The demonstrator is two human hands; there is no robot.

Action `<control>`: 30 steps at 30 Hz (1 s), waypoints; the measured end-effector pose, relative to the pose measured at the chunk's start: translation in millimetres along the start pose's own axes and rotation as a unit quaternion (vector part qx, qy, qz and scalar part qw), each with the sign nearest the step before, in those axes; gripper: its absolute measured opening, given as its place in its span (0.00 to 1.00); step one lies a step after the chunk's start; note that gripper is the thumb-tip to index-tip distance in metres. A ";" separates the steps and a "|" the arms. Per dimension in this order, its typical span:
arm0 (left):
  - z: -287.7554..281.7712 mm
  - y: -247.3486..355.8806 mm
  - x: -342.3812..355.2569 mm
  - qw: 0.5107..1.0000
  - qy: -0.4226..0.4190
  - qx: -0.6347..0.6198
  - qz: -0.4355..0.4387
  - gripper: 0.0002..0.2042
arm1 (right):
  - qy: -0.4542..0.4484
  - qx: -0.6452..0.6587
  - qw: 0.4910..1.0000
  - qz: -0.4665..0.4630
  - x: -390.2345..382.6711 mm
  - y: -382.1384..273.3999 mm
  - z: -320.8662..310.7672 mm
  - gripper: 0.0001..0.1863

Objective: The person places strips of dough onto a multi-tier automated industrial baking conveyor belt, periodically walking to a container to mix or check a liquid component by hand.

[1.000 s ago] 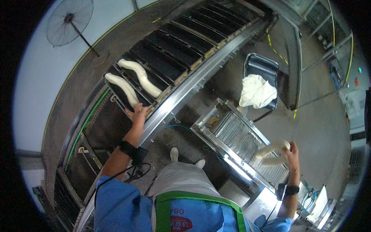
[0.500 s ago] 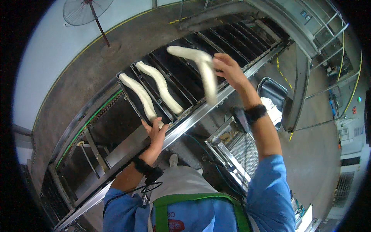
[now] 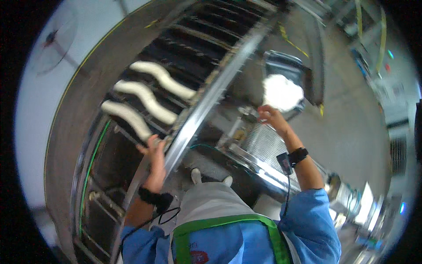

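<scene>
Three dough strips (image 3: 145, 103) just beyond left hand (image 3: 154, 152), right hand (image 3: 270, 116) well apart

three dough strips (image 3: 147, 102) on conveyor (image 3: 206, 48)

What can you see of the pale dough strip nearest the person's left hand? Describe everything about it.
The dough strip is a long, pale cream roll, smooth and soft-looking, slightly curved. It lies slantwise across the dark slatted conveyor, the nearest of three similar strips side by side. Its lower end reaches the left hand, whose fingers appear to touch it beside the shiny metal rail. The picture is blurred, so finer surface detail cannot be told.
</scene>
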State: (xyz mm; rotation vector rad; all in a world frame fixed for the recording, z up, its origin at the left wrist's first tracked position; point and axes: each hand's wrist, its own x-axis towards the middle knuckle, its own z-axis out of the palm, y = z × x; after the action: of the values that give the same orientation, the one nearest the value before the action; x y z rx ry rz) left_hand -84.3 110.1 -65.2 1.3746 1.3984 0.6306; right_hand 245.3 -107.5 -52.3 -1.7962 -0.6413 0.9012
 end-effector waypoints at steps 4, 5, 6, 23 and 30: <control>-13.7 -31.4 30.8 0.996 -0.038 -0.082 -0.015 0.24 | 0.069 0.022 0.990 0.124 -87.8 96.3 -29.3 0.15; -7.0 -19.0 23.8 0.982 -0.084 -0.171 0.015 0.22 | 0.094 0.009 0.986 0.141 -99.2 103.2 -45.6 0.14; -6.1 11.6 -15.0 0.980 -0.127 -0.152 0.000 0.19 | 0.117 0.003 0.979 0.169 -122.4 119.2 -55.9 0.14; -17.1 -15.5 30.6 0.986 -0.167 0.015 -0.008 0.25 | 0.444 -0.333 0.779 0.291 -336.6 278.2 -182.5 0.21; -31.2 -10.1 41.1 0.996 -0.005 -0.074 -0.051 0.24 | 0.317 -0.527 0.717 0.329 -311.4 275.6 -197.9 0.20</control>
State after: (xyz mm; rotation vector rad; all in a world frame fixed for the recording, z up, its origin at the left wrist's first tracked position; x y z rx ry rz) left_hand -108.8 155.4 -76.2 1.1796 1.3758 0.6454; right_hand 230.9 -552.3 -170.9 -3.2861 0.0503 0.1792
